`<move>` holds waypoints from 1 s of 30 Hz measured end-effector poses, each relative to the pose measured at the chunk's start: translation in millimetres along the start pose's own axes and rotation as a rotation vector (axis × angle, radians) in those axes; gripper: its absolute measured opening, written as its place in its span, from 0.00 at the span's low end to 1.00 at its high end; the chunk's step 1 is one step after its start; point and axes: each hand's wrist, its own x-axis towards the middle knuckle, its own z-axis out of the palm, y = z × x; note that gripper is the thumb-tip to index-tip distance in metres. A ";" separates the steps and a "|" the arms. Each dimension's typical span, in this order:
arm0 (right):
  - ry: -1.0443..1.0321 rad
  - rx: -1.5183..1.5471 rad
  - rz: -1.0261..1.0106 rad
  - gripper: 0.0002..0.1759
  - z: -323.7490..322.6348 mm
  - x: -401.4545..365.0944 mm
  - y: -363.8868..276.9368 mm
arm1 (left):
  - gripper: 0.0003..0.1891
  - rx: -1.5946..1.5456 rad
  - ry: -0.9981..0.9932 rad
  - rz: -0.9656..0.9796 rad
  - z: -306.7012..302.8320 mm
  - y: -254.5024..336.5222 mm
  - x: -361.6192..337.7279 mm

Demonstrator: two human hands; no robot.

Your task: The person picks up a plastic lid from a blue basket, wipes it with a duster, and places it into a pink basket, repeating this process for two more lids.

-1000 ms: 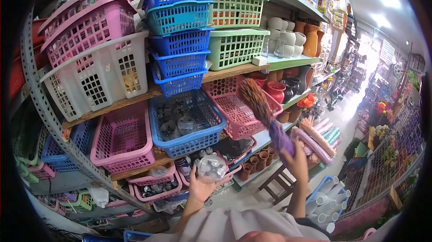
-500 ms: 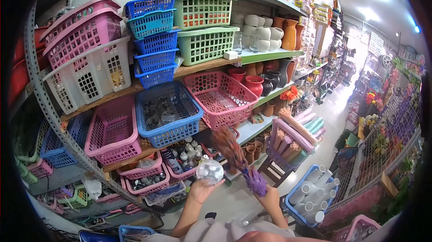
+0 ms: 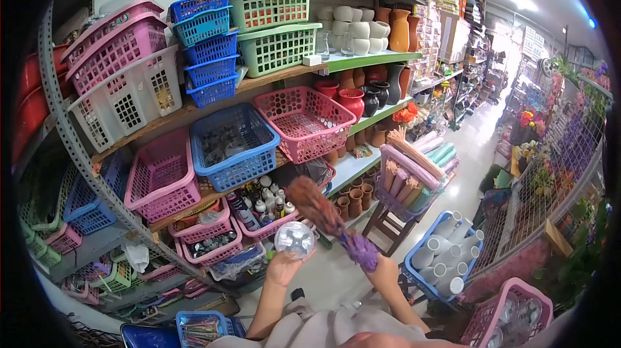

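Observation:
My left hand (image 3: 282, 269) grips a clear round container (image 3: 295, 238), its base showing a petal-like moulded pattern. In my right hand (image 3: 383, 274) is a fluffy duster (image 3: 323, 216), brown-orange toward its far end and purple near my fingers. The duster slants up and left, its far end above the container and apart from it in this view. Beyond both hands, a pink basket (image 3: 270, 226) of spray cans and small bottles sits on a low shelf. A blue basket (image 3: 242, 176) with small clear packets stands on the shelf above it.
An empty-looking pink basket (image 3: 304, 121) stands by red and black pots. To the right are a crate of wrapped rolls (image 3: 414, 170), a blue basket of white vases (image 3: 446, 251) and a pink basket of clear containers (image 3: 511, 315). A wire rack (image 3: 550, 180) lines the aisle.
The view has shifted, showing more of the pink basket at lower right. My hands still hold the container and the duster; the duster's far end has swung slightly left.

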 end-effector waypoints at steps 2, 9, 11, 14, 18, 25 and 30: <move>-0.006 0.064 -0.114 0.16 -4.0 -1.6 -0.2 | 0.34 0.005 -0.014 0.014 1.3 -1.7 -0.4; -0.040 -0.015 0.116 0.18 14.8 18.6 2.8 | 0.43 0.148 -0.032 0.051 18.4 -1.3 2.4; -0.057 0.017 0.173 0.21 10.4 32.6 2.3 | 0.47 0.463 0.003 0.096 12.3 -4.3 3.3; -0.266 0.628 0.204 0.20 16.8 39.7 -4.0 | 0.46 0.909 -0.059 0.087 15.0 -5.5 6.8; -0.529 1.275 0.397 0.21 -5.0 51.6 -41.6 | 0.45 1.656 -0.257 0.200 47.4 -2.3 6.6; -0.484 1.273 0.284 0.20 -4.1 53.7 -53.6 | 0.51 2.111 -0.517 0.281 54.5 -4.9 7.2; -0.336 1.307 0.343 0.18 4.0 47.0 -42.8 | 0.60 1.492 0.076 0.491 35.2 -38.4 -5.2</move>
